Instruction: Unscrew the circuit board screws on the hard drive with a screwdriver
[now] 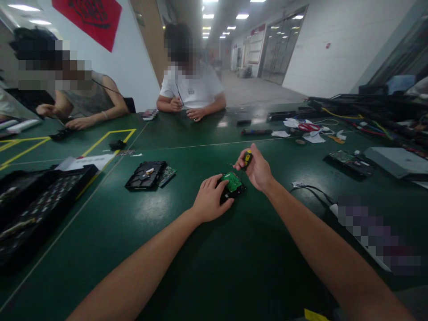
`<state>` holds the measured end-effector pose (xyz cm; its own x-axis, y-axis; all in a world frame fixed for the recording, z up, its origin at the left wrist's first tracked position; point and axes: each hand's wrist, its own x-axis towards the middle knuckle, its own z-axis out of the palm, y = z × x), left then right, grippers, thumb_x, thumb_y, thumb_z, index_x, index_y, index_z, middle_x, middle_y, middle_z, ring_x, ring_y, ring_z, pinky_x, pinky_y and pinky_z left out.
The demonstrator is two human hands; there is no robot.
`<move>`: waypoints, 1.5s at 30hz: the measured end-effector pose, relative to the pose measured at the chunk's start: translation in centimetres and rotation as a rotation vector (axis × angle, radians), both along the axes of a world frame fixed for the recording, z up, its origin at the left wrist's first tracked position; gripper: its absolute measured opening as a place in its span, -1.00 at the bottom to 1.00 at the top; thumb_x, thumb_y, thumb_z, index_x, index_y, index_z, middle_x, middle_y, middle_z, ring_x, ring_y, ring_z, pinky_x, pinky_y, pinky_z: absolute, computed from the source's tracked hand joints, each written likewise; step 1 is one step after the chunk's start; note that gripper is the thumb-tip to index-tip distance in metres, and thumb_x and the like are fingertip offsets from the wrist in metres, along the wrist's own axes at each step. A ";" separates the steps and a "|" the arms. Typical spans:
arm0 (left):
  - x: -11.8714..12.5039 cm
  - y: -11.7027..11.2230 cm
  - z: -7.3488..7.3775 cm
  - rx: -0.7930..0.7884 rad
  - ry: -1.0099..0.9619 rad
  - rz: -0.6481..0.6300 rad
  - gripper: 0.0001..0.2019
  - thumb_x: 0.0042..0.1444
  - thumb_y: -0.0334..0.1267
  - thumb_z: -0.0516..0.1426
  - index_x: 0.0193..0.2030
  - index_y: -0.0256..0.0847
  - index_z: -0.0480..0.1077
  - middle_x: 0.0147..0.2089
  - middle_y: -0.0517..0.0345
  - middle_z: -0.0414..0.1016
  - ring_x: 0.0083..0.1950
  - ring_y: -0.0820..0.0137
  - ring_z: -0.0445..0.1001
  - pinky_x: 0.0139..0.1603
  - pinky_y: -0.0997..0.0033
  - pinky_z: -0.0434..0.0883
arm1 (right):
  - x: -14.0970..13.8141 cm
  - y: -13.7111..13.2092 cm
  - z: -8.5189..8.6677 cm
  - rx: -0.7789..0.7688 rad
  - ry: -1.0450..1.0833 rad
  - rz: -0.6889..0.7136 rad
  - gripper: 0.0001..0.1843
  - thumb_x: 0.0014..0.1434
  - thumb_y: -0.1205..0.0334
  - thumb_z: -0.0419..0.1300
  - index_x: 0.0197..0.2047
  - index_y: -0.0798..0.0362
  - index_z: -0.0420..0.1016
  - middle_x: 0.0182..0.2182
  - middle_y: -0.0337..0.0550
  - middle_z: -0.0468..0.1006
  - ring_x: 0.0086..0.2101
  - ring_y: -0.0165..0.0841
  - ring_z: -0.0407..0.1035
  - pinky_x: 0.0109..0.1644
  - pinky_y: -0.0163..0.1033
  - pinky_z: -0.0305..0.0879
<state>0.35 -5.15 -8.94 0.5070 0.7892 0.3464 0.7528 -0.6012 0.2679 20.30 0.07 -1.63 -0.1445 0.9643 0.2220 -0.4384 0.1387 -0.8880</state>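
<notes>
My left hand grips a hard drive that lies on the green table, fingers over its left side and thumb along the near edge. A green circuit board faces up on the drive. Just above and right of it, my right hand is closed around a black and yellow screwdriver. Its thin shaft points left and appears raised off the drive; the exact tip is hard to make out. To the left lie another hard drive and a loose circuit board beside it.
Black trays stand at the left. On the right are a drive, a grey box, a cable and a blurred white-edged object. Paper scraps and a dark tool lie farther back. Two people sit across the table.
</notes>
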 end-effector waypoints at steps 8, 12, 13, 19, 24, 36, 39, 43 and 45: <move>0.0 0.1 -0.1 -0.003 -0.026 -0.007 -0.36 0.26 0.07 0.23 0.39 -0.17 0.32 0.48 -0.21 0.24 0.47 -0.11 0.25 0.45 -0.22 0.25 | 0.1 0.1 -0.3 0.060 -0.052 -0.082 -0.50 0.21 -0.33 0.33 -0.27 -0.09 0.34 -0.51 -0.37 0.45 -0.48 -0.37 0.39 -0.18 -0.17 0.41; 0.0 0.1 -0.1 0.001 -0.024 -0.011 -0.35 0.26 0.07 0.23 0.39 -0.22 0.33 0.47 -0.25 0.24 0.47 -0.11 0.24 0.46 -0.19 0.24 | 0.4 0.2 -0.4 0.084 -0.102 -0.077 -0.58 0.23 -0.22 0.38 -0.27 -0.05 0.44 -0.39 -0.30 0.54 -0.37 -0.37 0.47 -0.17 -0.23 0.37; 0.0 0.1 -0.1 0.004 -0.024 -0.010 -0.35 0.26 0.07 0.23 0.39 -0.22 0.33 0.47 -0.26 0.24 0.48 -0.11 0.24 0.46 -0.19 0.24 | 0.4 0.2 -0.4 0.088 -0.115 -0.072 -0.60 0.23 -0.21 0.38 -0.27 -0.05 0.47 -0.38 -0.29 0.53 -0.36 -0.38 0.47 -0.17 -0.24 0.36; 0.0 0.1 -0.1 0.014 -0.014 -0.006 -0.36 0.26 0.07 0.23 0.38 -0.21 0.33 0.47 -0.25 0.24 0.47 -0.10 0.25 0.46 -0.20 0.25 | 0.4 0.1 -0.4 0.119 -0.161 -0.052 -0.58 0.26 -0.26 0.34 -0.21 -0.05 0.59 -0.37 -0.25 0.54 -0.35 -0.37 0.45 -0.21 -0.23 0.35; 0.0 0.0 0.0 0.013 -0.008 -0.006 -0.36 0.26 0.06 0.22 0.38 -0.22 0.33 0.46 -0.24 0.25 0.47 -0.09 0.26 0.46 -0.18 0.25 | 0.3 0.0 -0.3 0.090 -0.125 -0.077 -0.55 0.23 -0.29 0.35 -0.21 -0.05 0.55 -0.38 -0.26 0.54 -0.35 -0.36 0.48 -0.17 -0.21 0.40; 0.0 -0.1 0.1 0.011 -0.002 -0.001 -0.37 0.27 0.07 0.21 0.39 -0.19 0.32 0.47 -0.21 0.24 0.48 -0.08 0.24 0.47 -0.18 0.24 | 0.3 0.3 -0.3 0.086 -0.096 -0.133 -0.56 0.24 -0.27 0.35 -0.19 -0.08 0.42 -0.39 -0.30 0.60 -0.37 -0.37 0.51 -0.16 -0.21 0.45; 0.0 -0.2 0.3 0.009 0.003 0.000 -0.37 0.28 0.07 0.21 0.39 -0.18 0.31 0.48 -0.22 0.24 0.48 -0.08 0.24 0.47 -0.19 0.24 | 0.3 0.3 -0.3 0.088 -0.093 -0.128 -0.54 0.25 -0.29 0.33 -0.20 -0.08 0.42 -0.38 -0.28 0.61 -0.35 -0.35 0.53 -0.12 -0.19 0.47; 0.0 -0.1 0.2 0.003 -0.007 -0.006 -0.36 0.26 0.07 0.22 0.39 -0.17 0.31 0.48 -0.22 0.24 0.48 -0.10 0.25 0.46 -0.22 0.24 | 0.3 0.2 -0.2 0.084 -0.088 -0.129 -0.53 0.23 -0.31 0.33 -0.21 -0.08 0.41 -0.36 -0.28 0.62 -0.33 -0.35 0.54 -0.10 -0.18 0.48; 0.0 0.0 0.1 0.001 -0.012 -0.011 -0.36 0.26 0.07 0.22 0.39 -0.17 0.31 0.48 -0.22 0.24 0.48 -0.10 0.25 0.46 -0.22 0.24 | 0.3 0.2 -0.2 0.083 -0.077 -0.124 -0.54 0.23 -0.30 0.33 -0.21 -0.09 0.41 -0.36 -0.28 0.60 -0.34 -0.35 0.53 -0.10 -0.18 0.47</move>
